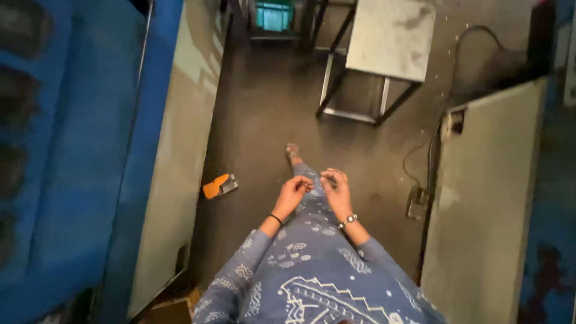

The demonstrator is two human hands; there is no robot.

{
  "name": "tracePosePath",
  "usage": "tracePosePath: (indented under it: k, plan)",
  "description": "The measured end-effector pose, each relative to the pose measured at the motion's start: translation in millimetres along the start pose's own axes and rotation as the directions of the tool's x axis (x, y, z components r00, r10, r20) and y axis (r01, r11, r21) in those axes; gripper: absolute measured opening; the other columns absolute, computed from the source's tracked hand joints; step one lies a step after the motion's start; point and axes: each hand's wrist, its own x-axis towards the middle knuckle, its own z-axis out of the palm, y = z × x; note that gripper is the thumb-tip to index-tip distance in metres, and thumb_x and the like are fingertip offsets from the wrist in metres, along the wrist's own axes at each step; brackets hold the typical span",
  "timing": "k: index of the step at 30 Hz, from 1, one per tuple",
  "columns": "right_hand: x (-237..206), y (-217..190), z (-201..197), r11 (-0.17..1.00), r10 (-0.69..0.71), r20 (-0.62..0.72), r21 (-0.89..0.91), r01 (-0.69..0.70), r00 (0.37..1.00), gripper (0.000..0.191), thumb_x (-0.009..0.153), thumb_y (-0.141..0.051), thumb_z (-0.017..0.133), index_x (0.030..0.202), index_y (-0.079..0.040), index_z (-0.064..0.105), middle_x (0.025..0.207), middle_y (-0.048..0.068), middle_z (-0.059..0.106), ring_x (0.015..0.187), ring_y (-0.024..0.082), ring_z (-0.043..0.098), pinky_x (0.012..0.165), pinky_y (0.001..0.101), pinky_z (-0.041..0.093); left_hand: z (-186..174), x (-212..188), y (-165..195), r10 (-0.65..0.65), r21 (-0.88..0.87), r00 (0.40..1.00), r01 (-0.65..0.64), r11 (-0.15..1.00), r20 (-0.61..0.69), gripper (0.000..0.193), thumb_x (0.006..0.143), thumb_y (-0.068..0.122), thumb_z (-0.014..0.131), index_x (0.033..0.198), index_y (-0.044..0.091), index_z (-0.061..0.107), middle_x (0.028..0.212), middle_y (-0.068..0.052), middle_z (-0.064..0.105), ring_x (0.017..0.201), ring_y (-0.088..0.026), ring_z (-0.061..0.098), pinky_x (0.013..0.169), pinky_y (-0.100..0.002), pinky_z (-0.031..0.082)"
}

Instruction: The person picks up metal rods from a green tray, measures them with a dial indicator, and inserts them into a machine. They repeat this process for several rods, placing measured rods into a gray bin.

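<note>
In the head view the person stands in a narrow aisle and looks down at both hands, which meet in front of the body above the blue patterned garment (312, 276). The left hand (294, 193) has its fingers curled inward and pinched together; a thin dark band sits on its wrist. The right hand (336, 187) is curled in the same way, with a beaded bracelet (347, 221) on its wrist. The fingertips of the two hands are touching or almost touching, and between them there seems to be a small dark object (317, 182), but the view is too blurred to tell what it is or which hand grips it.

Just beyond the hands, one foot in a sandal (293, 152) rests on the dark floor (264, 114). To the left of the left hand, well apart from it, an orange and grey tool (219, 186) lies on the floor beside a pale cabinet panel (174, 156) with a blue machine body (78, 150) behind it. Far ahead of the hands stands a metal-framed stand with a grey top (390, 37). To the right of the right hand is another pale panel (486, 204), with dark cables (429, 162) hanging along its edge.
</note>
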Motion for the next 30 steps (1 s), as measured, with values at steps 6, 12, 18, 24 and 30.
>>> tracePosePath:
  k: [6,12,18,24,30]
  plan:
    - [211,-68,27,0.974,-0.209,0.028,0.094,0.205,0.978,0.016,0.094,-0.008,0.071,0.110,-0.005,0.069,0.120,0.011,0.064,0.112,0.021,0.065,0.098,0.0326,0.054,-59,172,95,0.077,0.234,0.986,-0.041,0.971,-0.148,0.015,0.099,0.004,0.060,0.110,0.003,0.071,0.096,-0.008,0.078,0.091,-0.013,0.074,0.080,-0.027,0.058]
    - [338,-126,59,0.946,-0.319,0.177,0.006,0.323,0.931,0.016,0.095,-0.007,0.070,0.111,-0.004,0.069,0.124,0.011,0.065,0.116,0.022,0.063,0.095,0.0322,0.052,-123,288,142,0.145,0.113,0.924,-0.111,0.987,-0.355,0.021,0.096,0.002,0.058,0.114,0.005,0.069,0.101,-0.007,0.078,0.092,-0.011,0.073,0.079,-0.026,0.057]
    - [428,-131,111,0.978,-0.141,0.246,0.188,0.095,0.959,0.015,0.097,-0.011,0.070,0.111,-0.005,0.069,0.124,0.009,0.064,0.112,0.017,0.064,0.097,0.0316,0.053,-193,401,164,0.226,0.040,0.905,-0.227,0.973,-0.360,0.011,0.101,0.003,0.061,0.109,0.002,0.068,0.090,-0.002,0.068,0.080,-0.008,0.061,0.073,-0.024,0.051]
    - [563,-167,147,0.985,-0.172,0.135,0.034,0.169,0.976,0.013,0.099,-0.010,0.070,0.111,-0.006,0.069,0.116,0.006,0.067,0.105,0.016,0.064,0.093,0.0308,0.053,-295,591,287,0.540,0.433,0.634,-0.335,0.837,-0.553,0.026,0.100,0.010,0.068,0.124,0.004,0.065,0.115,-0.011,0.073,0.098,-0.020,0.073,0.085,-0.031,0.058]
    - [698,-231,162,0.990,-0.139,0.004,-0.009,0.139,0.990,0.015,0.101,-0.010,0.067,0.115,-0.004,0.067,0.120,0.005,0.067,0.104,0.013,0.060,0.083,0.0266,0.048,-362,758,388,0.713,0.694,0.369,-0.209,0.689,-0.597,0.064,0.087,0.018,0.081,0.140,0.001,0.051,0.134,-0.024,0.051,0.119,-0.042,0.055,0.097,-0.044,0.050]
